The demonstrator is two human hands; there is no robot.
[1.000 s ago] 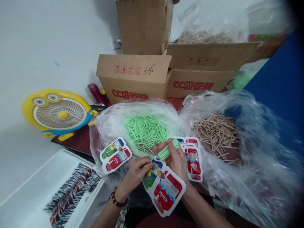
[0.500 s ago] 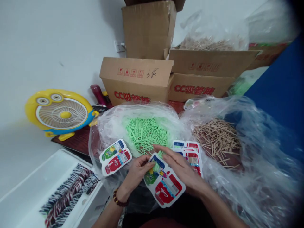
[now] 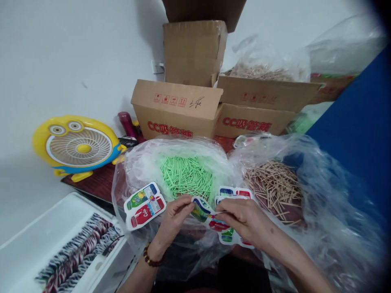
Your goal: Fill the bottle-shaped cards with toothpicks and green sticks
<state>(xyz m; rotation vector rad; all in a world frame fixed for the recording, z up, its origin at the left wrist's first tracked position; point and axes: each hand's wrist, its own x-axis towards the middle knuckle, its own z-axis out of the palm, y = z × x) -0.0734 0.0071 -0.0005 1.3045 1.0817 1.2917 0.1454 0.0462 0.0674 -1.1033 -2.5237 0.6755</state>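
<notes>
"Red, green and blue bottle-shaped flat packet (image 3: 201, 211): where's it at?"

"Between both hands, bowed. Left hand (image 3: 175, 221) nearly closed, thumb and fingers pinching its left edge. Right hand (image 3: 244, 219) pinching the opposite edge, fingers curled. Can't see inside from where I stand."

"Right around them?"

"Overlapping printed packets (image 3: 227, 236) partly behind the right hand; one lone printed packet (image 3: 145, 206) off left. Thin bright-green sticks (image 3: 187, 177) heaped beyond, on clear crinkled plastic sheeting (image 3: 140, 160). Thin tan sticks (image 3: 276, 189) heaped rightward."

"Farther out?"

"Yellow-and-blue cartoon fan (image 3: 84, 142) left, brown cardboard carton (image 3: 174, 108) behind the green heap."
</notes>
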